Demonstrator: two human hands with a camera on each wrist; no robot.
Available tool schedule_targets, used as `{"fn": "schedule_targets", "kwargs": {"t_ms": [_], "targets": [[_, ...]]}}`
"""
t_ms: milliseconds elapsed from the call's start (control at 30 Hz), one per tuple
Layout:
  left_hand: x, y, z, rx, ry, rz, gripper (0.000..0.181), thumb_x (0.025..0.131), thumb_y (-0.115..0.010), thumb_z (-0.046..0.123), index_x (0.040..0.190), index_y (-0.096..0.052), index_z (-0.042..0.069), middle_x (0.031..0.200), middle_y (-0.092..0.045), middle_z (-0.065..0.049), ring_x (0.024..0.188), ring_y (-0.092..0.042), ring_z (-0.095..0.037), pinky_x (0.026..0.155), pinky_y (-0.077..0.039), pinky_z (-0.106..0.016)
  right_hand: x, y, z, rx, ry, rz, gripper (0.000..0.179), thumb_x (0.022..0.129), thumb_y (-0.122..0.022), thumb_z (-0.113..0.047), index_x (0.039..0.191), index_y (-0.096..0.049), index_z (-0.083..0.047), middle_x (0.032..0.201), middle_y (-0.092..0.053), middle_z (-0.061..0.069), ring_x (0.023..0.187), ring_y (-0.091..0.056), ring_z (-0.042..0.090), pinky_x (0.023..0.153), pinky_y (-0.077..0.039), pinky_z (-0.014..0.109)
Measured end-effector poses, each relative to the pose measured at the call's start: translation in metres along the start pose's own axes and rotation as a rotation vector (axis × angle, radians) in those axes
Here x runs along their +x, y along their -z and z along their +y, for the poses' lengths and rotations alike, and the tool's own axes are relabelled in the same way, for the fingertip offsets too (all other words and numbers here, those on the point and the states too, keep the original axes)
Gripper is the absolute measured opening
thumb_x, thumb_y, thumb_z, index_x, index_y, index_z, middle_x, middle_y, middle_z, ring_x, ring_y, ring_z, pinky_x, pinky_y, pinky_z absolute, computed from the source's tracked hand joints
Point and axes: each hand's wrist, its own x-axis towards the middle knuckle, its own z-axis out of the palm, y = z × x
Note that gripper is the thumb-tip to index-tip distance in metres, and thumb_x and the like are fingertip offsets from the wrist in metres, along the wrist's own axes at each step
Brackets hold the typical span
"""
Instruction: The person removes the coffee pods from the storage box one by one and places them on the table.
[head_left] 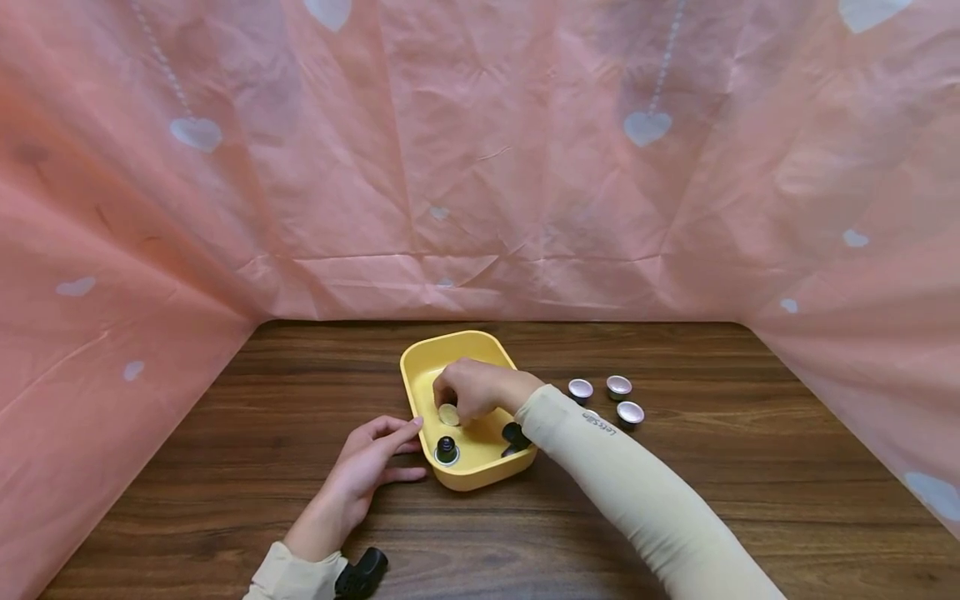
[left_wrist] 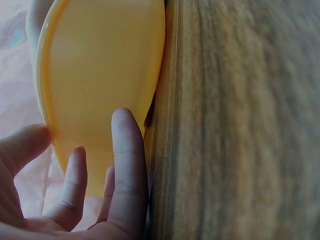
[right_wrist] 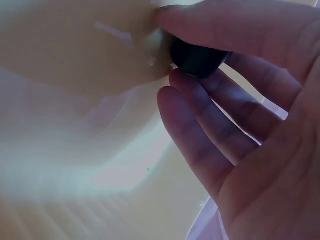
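Inside the yellow tray [head_left: 468, 481], my right hand [head_left: 480, 390] pinches a dark coffee capsule [right_wrist: 197, 59] between thumb and fingers. In the head view that capsule's round lid [head_left: 449, 414] faces me, low over the tray's floor. Another dark capsule [head_left: 446, 451] stands lid down in the tray's near left corner. My left hand [head_left: 367, 458] is at the tray's left side. Its thumb touches the rim, while its extended fingers lie along the outer wall [left_wrist: 100, 75].
Several more capsules, among them one [head_left: 618, 387] at the back, stand lid up on the wooden table [head_left: 720, 467] right of the tray. My right sleeve [head_left: 630, 492] partly covers one. Pink cloth [head_left: 480, 183] with hearts walls off the table's back and sides.
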Motion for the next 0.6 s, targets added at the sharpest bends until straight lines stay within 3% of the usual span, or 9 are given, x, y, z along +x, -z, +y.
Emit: {"fn": "schedule_targets", "kwargs": {"t_ms": [167,300,600], "targets": [[0.000,0.000,-0.001,-0.001,-0.004,0.004,0.027,0.103,-0.074,0.026,0.108,-0.068,0.000,0.118,-0.065,-0.009,0.099,-0.069,-0.018,0.081,-0.072,-0.041,0.001,-0.001,0.002,0.039,-0.009,0.025,0.025,0.076,-0.091,-0.002,0.093,-0.077,-0.015,0.079,-0.067,-0.008,0.075,-0.057,0.007,0.066,-0.047,0.018],[0.000,0.000,0.000,0.001,-0.004,0.007,0.027,0.103,-0.074,0.026,0.107,-0.068,0.000,0.118,-0.065,-0.009,0.100,-0.068,-0.018,0.081,-0.072,-0.040,0.001,-0.002,0.004,0.113,-0.013,0.059,0.021,0.080,-0.094,-0.012,0.091,-0.076,-0.013,0.077,-0.071,-0.008,0.071,-0.060,0.003,0.062,-0.050,0.014],[0.000,0.000,0.001,0.005,-0.007,0.003,0.026,0.103,-0.074,0.025,0.108,-0.067,0.000,0.118,-0.065,-0.010,0.100,-0.068,-0.019,0.081,-0.072,-0.040,-0.006,0.014,0.002,0.270,0.053,0.199,0.022,0.084,-0.093,-0.019,0.097,-0.077,-0.012,0.087,-0.076,-0.003,0.079,-0.066,0.002,0.074,-0.059,0.014]]}}
